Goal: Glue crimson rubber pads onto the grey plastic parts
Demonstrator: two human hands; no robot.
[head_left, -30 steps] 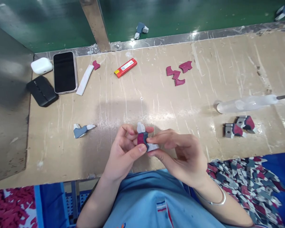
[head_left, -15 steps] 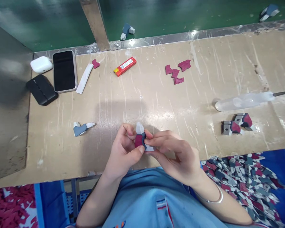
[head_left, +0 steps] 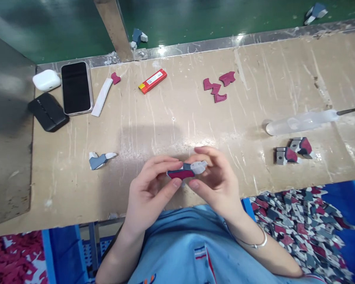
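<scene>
A small plastic part (head_left: 182, 172) in grey-blue, maroon and white lies sideways above the table's front edge. My left hand (head_left: 154, 187) pinches its left end between thumb and fingers. Around its white right end my right hand (head_left: 217, 177) is curved, with the thumb apart from the piece and the fingers behind it; whether a fingertip touches cannot be made out. To the left, a similar grey-blue and white part (head_left: 98, 161) without maroon rests on the table. Two assembled parts with maroon faces (head_left: 302, 146) sit together at the right.
Loose maroon pieces (head_left: 220, 98) lie mid-table near a red and yellow box (head_left: 153, 81). A translucent brush bottle (head_left: 298, 123) lies at the right. Left stand a phone (head_left: 76, 88), a white case (head_left: 46, 80) and a black case (head_left: 49, 112). Bins (head_left: 247, 205) of parts flank me below.
The part has been turned from upright to sideways, its white end now pointing right. My right thumb and fingers have spread from their pinch on it. Two parts beyond the table have shifted left.
</scene>
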